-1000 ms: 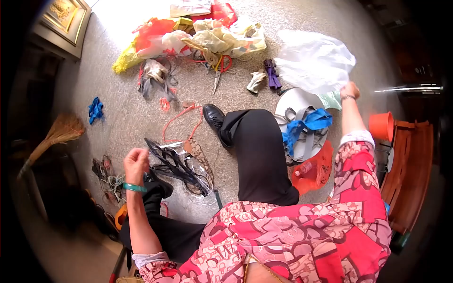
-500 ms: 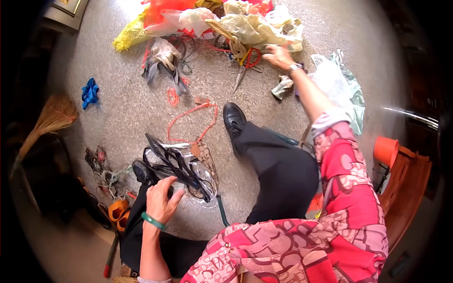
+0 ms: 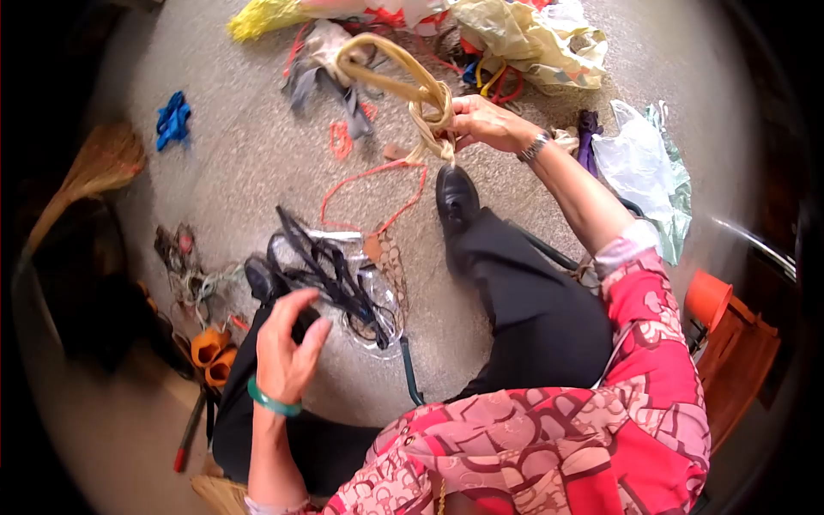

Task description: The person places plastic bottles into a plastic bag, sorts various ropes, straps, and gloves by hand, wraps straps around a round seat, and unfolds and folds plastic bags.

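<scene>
My right hand [image 3: 487, 127] grips a knotted bundle of beige cord [image 3: 427, 99] between thumb and fingers. A big loop of it sticks out to the left, and a loose end hangs near the toe of my black shoe [image 3: 457, 193]. My left hand [image 3: 287, 354] hovers over my left leg with thumb and fingers apart, holding nothing. Just beyond it lies a tangle of black straps [image 3: 330, 279] on clear plastic. A loop of red string [image 3: 330, 193] is spread on the floor between the straps and the cord.
Pale plastic bags [image 3: 541, 43] lie at the far side, a white bag [image 3: 635, 150] to the right. On the left are a blue crumpled item [image 3: 173, 120], a straw broom [image 3: 99, 163] and orange ring-shaped pieces [image 3: 210, 348]. An orange bucket [image 3: 708, 299] stands at right.
My right hand has lifted the beige cord from beside the scissors and brought it nearer and to the left. My left hand has moved slightly and stays open.
</scene>
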{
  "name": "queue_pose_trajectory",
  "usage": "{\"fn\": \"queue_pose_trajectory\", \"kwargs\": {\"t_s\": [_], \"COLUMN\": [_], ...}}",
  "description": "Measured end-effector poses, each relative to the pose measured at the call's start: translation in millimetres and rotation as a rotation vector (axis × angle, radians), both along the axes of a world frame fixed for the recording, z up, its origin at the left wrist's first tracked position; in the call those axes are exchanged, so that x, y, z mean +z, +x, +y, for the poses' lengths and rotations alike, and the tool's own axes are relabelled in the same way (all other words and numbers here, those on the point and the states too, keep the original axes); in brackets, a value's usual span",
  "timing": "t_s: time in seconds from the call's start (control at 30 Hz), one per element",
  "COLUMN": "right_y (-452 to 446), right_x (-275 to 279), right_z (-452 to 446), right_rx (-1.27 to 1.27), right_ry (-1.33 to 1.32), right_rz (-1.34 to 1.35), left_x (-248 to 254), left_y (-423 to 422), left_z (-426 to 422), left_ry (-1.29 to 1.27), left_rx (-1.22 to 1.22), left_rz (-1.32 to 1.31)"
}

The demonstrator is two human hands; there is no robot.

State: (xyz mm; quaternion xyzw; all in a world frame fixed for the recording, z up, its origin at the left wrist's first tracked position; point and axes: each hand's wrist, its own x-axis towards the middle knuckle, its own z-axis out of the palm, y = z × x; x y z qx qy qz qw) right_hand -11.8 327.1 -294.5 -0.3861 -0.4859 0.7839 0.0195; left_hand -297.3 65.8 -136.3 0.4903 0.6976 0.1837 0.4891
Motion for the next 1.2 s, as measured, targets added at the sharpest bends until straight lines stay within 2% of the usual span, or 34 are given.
{"fn": "queue_pose_trajectory", "kwargs": {"t_s": [0.07, 0.17, 0.2, 0.27, 0.33, 0.37, 0.4, 0.43, 0.47, 0.5, 0.57, 0.63, 0.7, 0.77, 0.83, 0.87, 0.97, 1.0, 1.07, 1.1, 1.17, 1.2], "right_y": [-24, -50, -58, -75, -92, -97, -101, -105, -106, -104, -102, -99, -99, -94, -87, -86, -78, -77, -76, -74, -71, -70], "right_x": [49, 110, 123, 148, 176, 186, 190, 195, 200, 206, 224, 221, 219, 211, 198, 216, 209, 208, 206, 204, 202, 203], "right_z": [-31, -66, -77, -95, -120, -128, -132, -135, -139, -144, -156, -158, -161, -163, -160, -165, -161, -161, -148, -142, -129, -124], "right_rx": [0.007, 0.255, 0.274, 0.535, 0.73, 0.84, 0.844, 0.919, 0.985, 0.981, 0.804, 0.775, 0.562, 0.498, 0.037, -0.094, -0.364, -0.369, -0.536, -0.548, -0.751, -0.831], "right_ry": [-0.074, -0.066, -0.07, -0.024, 0.185, 0.33, 0.335, 0.58, 0.825, 0.831, 0.746, 0.802, 0.756, 0.813, 0.662, 0.607, 0.477, 0.485, 0.273, 0.276, 0.142, 0.097], "right_rz": [0.084, 0.128, 0.133, 0.169, 0.1, 0.04, 0.035, -0.021, -0.084, -0.097, -0.241, -0.257, -0.272, -0.276, -0.277, -0.226, -0.039, -0.034, 0.049, 0.05, 0.222, 0.225], "left_x": [5, -1, 5, 10, 16, 21, 29, 39, 36, 33, 42, 31, 20, 16, 23, 21, 19, 17, 20, 18, 9, 6], "left_y": [4, 10, 12, 9, 10, 7, 8, 11, 11, 13, 20, 22, 20, 13, -5, -16, -28, -27, -23, -26, -43, -50], "left_z": [-4, -8, -7, -2, -5, -6, -8, -7, -8, -10, -18, -23, -22, -19, -20, -17, -20, -22, -22, -21, -20, -20], "left_ry": [0.008, 0.105, 0.04, -0.026, 0.006, 0.015, 0.03, 0.047, 0.086, 0.124, 0.151, 0.213, 0.356, 0.335, 0.253, 0.192, 0.195, 0.202, 0.229, 0.227, 0.287, 0.29], "left_rx": [0.157, 0.329, 0.387, 0.502, 0.562, 0.49, 0.352, 0.209, 0.193, 0.177, 0.079, 0.05, 0.163, 0.463, 0.776, 0.879, 0.9, 0.89, 0.949, 0.937, 1.011, 1.036], "left_rz": [-0.108, -0.359, -0.44, -0.684, -0.956, -1.101, -1.042, -0.979, -0.929, -0.881, -0.783, -0.646, -0.621, -0.852, -0.979, -1.13, -1.197, -1.197, -1.116, -1.117, -1.103, -1.095]}}
